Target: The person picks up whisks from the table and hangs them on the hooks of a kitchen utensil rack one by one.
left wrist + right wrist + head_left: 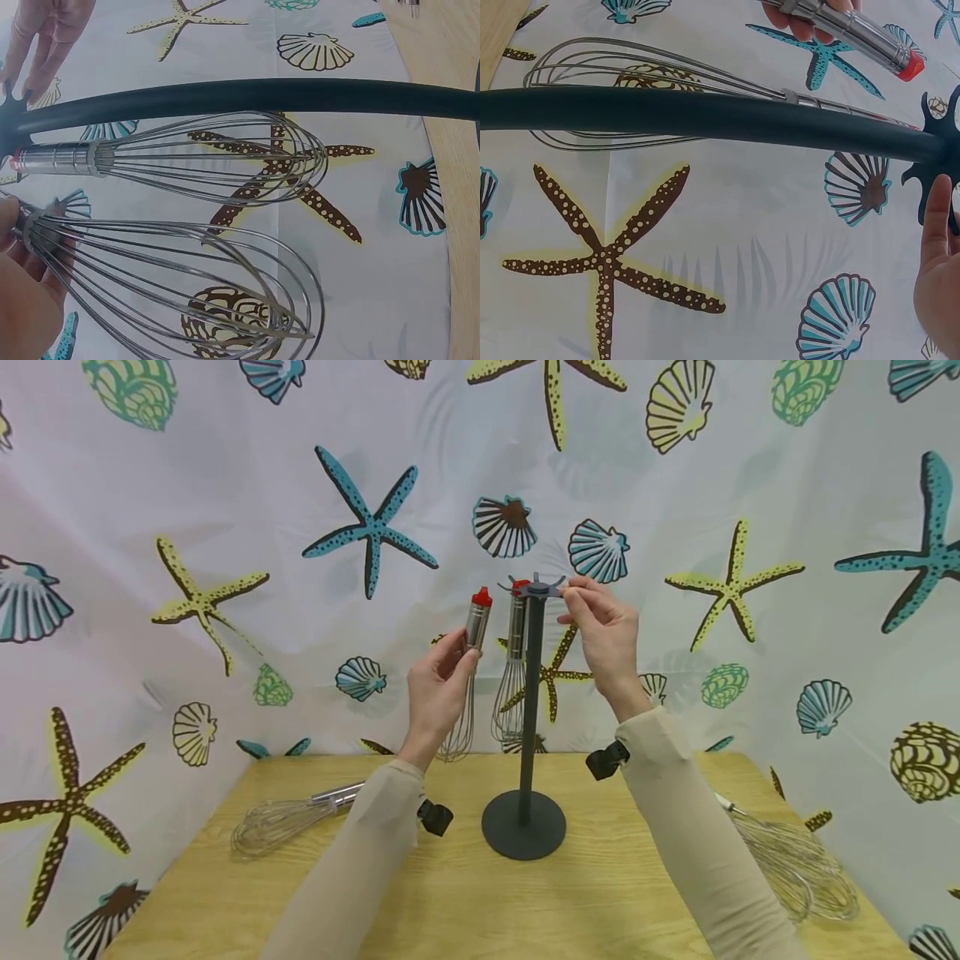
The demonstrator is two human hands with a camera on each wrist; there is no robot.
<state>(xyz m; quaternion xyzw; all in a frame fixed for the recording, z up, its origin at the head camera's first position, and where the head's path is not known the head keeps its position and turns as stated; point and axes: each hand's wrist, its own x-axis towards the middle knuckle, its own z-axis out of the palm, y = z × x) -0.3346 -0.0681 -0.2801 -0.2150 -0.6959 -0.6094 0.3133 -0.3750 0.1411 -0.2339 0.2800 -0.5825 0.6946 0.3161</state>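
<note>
My left hand grips a whisk by its steel handle, red tip up and wires hanging down, just left of a black stand. A second red-tipped whisk hangs from the hooked top of that stand, close to the post. On the other side, my right hand pinches one of the hooks between thumb and fingers. In the left wrist view both the held whisk and the hanging whisk show their wire loops, apart from each other.
The stand's round base rests on a wooden table. More whisks lie at the table's left, and several others lie at the right beside my forearm. A shell-and-starfish patterned cloth hangs behind and at both sides.
</note>
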